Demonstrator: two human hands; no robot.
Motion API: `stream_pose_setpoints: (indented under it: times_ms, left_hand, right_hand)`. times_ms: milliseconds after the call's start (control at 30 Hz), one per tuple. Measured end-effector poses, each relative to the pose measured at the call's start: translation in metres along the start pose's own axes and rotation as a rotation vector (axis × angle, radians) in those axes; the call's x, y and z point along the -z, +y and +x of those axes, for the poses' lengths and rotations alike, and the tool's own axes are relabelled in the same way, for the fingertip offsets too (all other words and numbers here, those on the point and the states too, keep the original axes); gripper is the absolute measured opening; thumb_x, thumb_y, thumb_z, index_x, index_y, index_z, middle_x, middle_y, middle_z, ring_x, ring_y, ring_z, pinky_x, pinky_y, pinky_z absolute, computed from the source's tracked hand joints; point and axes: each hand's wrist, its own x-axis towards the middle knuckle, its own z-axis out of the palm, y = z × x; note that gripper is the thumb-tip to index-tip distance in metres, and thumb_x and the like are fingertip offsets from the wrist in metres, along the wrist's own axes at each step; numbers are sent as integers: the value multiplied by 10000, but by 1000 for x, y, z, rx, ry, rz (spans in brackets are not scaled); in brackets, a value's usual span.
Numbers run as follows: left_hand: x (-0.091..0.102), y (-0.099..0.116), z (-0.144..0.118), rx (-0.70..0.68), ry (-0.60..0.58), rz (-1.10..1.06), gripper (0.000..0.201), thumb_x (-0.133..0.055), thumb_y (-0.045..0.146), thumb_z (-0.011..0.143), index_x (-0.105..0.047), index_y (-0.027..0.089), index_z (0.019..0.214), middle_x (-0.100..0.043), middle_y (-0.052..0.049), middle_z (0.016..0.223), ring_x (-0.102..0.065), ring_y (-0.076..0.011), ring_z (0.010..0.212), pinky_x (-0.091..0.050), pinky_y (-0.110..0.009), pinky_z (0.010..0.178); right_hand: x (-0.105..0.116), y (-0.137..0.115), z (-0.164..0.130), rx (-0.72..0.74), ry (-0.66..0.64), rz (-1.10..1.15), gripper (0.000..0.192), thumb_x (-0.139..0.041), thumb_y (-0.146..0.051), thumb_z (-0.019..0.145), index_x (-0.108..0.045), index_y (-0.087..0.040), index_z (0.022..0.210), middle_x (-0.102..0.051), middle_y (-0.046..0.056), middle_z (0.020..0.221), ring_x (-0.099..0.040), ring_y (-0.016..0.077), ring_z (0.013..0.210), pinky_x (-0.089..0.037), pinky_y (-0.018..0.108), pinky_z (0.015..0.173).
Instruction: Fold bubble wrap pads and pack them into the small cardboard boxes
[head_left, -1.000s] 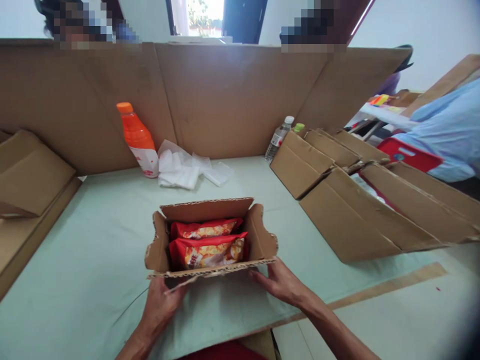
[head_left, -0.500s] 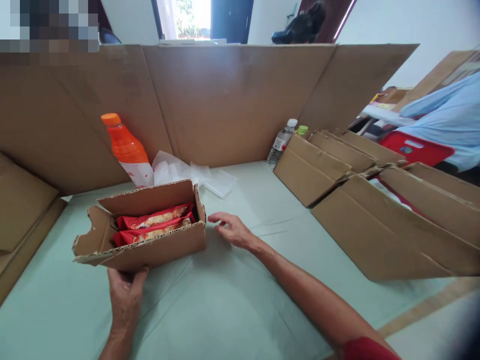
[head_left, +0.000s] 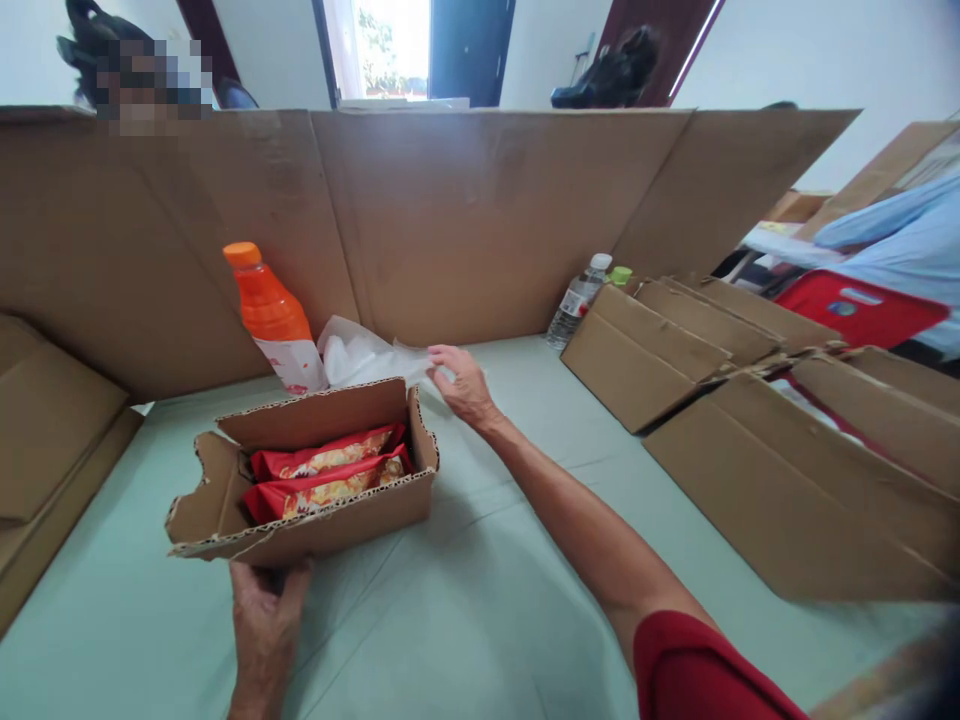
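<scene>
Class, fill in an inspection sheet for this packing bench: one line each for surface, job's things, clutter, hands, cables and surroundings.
Surface: pale green table, creased, bare in front.
Job's things: small open cardboard box holding red snack packets; white plastic bags lying behind it.
Clutter: orange drink bottle, clear water bottle, flattened cartons on the right, more cardboard on the left.
Hands: left hand grips the box's near edge; right hand touches the white plastic bags.
Cables: nothing seen.
Surroundings: cardboard screen walls the bench; red crate and another person's blue sleeve on the right; doorway beyond.
</scene>
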Motion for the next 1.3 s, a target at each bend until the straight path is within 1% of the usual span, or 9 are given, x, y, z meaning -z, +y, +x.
stream_pose_setpoints:
  times_ms: [100,200,367,467,633,800,900,1100,1300]
  left_hand:
    - [-2,3,1,-4,-8,-45,749,-726,474,718,-450,195,1356,-605,-138,1229,-589,-343,1191,-447,-561,1092]
    - [-3,6,3,-21,-11,-66,740,-739,466,685,-466,183,1312,-601,-131,1210,-583,-343,1184,-427,-562,1101]
    - [2,9,4,-66,21,-56,750,-780,395,612,-491,157,1261,-604,-110,1137,-588,-327,1134,-437,-545,1081]
    - [6,10,3,-105,32,-122,769,-782,323,608,-488,170,1303,-601,-90,1145,-583,-285,1134,-426,-509,1096]
    - [11,18,-1,-127,44,-189,824,-771,294,626,-464,224,1388,-586,-66,1171,-591,-231,1078,-443,-458,1057]
    - [10,34,-3,-151,45,-146,706,-746,312,640,-522,199,1299,-602,-53,1085,-604,-209,983,-508,-384,933]
    - [12,39,4,-167,46,-109,698,-751,310,629,-526,190,1279,-603,-46,1066,-606,-204,983,-512,-371,930]
    - [28,27,4,-76,-10,-169,941,-757,267,657,-336,210,1496,-577,-136,1318,-585,-266,1223,-435,-483,1098]
    - [33,16,-71,-129,70,-89,879,-737,283,772,-314,229,1540,-472,-186,1505,-514,-309,1356,-390,-557,1153]
  right_hand:
    - [52,-15,-19,-34,125,93,136,-573,-255,907,-693,-218,960,-721,91,1209,-649,225,1121,-532,376,900]
    - [87,-36,-72,40,116,7,131,-577,-276,923,-689,-219,960,-727,101,1197,-649,235,1120,-518,395,922]
    - [107,-72,-192,150,-300,-162,119,-644,-278,924,-719,-214,991,-749,103,1161,-672,265,1077,-477,426,902]
    - [120,-85,-228,76,-425,-73,214,-685,-375,926,-715,-217,1067,-753,105,1163,-687,255,1070,-472,413,909]
    - [118,-86,-210,-149,-334,3,231,-602,-289,950,-691,-241,1157,-746,75,1160,-684,232,1043,-514,408,915]
    - [62,-89,-173,-142,-417,154,633,-660,-269,852,-501,-184,1459,-603,153,1424,-608,279,1229,-542,425,922]
    - [38,-88,-163,-111,-481,276,690,-634,-245,848,-439,-194,1508,-580,140,1456,-601,261,1257,-557,393,896]
    - [61,-58,-181,-47,-529,-95,416,-584,-188,900,-641,-200,1312,-625,121,1405,-559,267,1310,-442,459,1090]
    - [75,-51,-198,-141,-612,-449,374,-647,-210,894,-654,-176,1266,-680,134,1271,-593,296,1151,-443,422,958]
